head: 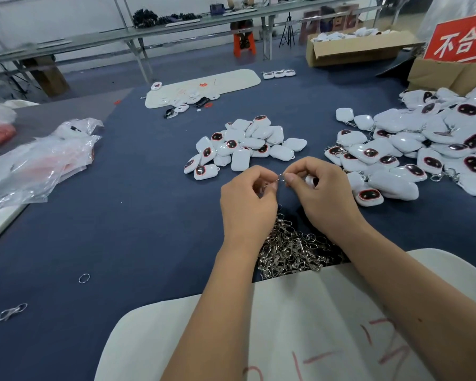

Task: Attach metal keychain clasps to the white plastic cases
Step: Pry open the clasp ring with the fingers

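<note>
My left hand (246,204) and my right hand (322,191) meet above the blue table, fingertips together. Between them they pinch a small metal keychain clasp (277,179). A white plastic case (311,180) is tucked in my right hand's curled fingers, mostly hidden. Under my wrists lies a heap of metal clasps (291,248). A pile of white cases (242,148) without clasps sits just beyond my hands. A larger pile of cases with clasps (412,152) spreads to the right.
A white board (300,320) lies under my forearms at the near edge. Loose rings (84,278) and a stray clasp (11,312) lie at the left front. Plastic bags (47,158) are on the left, a white mat (204,83) with parts beyond, cardboard boxes (355,48) at the back right.
</note>
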{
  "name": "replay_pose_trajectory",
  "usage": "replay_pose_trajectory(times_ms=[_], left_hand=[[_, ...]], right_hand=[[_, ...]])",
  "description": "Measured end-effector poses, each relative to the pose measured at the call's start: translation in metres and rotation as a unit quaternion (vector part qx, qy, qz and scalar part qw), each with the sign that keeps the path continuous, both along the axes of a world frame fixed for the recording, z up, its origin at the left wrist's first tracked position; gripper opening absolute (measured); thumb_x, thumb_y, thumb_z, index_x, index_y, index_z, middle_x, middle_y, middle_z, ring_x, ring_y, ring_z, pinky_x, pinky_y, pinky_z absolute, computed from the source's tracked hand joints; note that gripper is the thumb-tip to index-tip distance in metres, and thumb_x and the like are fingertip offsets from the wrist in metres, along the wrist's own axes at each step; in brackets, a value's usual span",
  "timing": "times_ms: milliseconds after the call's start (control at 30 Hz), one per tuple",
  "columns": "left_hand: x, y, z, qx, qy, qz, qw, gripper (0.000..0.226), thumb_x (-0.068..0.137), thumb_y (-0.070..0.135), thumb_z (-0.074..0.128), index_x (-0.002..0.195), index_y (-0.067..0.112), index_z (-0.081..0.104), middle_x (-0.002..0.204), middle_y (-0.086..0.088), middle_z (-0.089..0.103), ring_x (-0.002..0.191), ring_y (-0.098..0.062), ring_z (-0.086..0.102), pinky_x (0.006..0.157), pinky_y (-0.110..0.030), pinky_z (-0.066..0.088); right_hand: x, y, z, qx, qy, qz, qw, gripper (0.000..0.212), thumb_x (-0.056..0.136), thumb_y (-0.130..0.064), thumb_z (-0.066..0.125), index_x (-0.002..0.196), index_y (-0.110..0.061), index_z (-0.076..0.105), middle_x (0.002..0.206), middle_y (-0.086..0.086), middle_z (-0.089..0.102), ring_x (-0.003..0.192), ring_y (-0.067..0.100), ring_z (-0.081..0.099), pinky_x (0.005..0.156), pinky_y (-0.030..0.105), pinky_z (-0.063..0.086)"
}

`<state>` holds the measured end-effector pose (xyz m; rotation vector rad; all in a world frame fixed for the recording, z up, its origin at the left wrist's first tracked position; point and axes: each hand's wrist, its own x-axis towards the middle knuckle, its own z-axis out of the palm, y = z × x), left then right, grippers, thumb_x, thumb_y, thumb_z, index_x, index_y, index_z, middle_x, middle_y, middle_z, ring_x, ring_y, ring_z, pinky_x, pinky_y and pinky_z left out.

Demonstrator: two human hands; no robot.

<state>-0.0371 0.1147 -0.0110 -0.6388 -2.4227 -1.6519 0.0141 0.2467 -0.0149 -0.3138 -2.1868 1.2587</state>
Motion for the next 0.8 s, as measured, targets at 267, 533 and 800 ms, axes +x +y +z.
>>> replay_pose_trajectory(times_ms=[267,533,800], left_hand=[[-0.0007,-0.0001,0.004,0.032,-0.024,-0.029,0.999,0.013,0.089,0.011,0.073,0.08,0.02,0.075,0.074,0.018,0.071,0.072,0.002,0.061,0.068,-0.006,0.044],[-0.0034,0.0009,0.0045,0.07,-0.082,-0.025,0.994,0.012,0.092,0.015,0.072,0.082,0.019,0.075,0.076,0.008,0.072,0.071,-0.007,0.058,0.072,-0.028,0.052],[-0.0037,-0.0012,0.0056,0.1,-0.103,-0.069,0.987,0.012,0.094,0.011,0.07,0.086,0.016,0.077,0.076,0.008,0.072,0.073,-0.009,0.061,0.077,-0.035,0.056]], right_hand=[[-0.0011,-0.0008,0.0005,0.025,-0.011,0.026,0.999,0.015,0.101,-0.013,0.063,0.088,-0.021,0.066,0.076,-0.012,0.065,0.07,0.003,0.054,0.07,0.022,0.042],[0.0016,-0.0021,0.0039,-0.007,0.0,0.039,0.999,0.012,0.1,-0.015,0.065,0.093,-0.019,0.073,0.078,-0.01,0.071,0.073,0.004,0.061,0.07,0.019,0.046],[0.0034,0.0011,0.0047,-0.028,0.015,0.068,0.997,0.018,0.101,-0.012,0.062,0.088,-0.02,0.07,0.072,-0.018,0.065,0.068,0.003,0.052,0.066,0.02,0.043]])
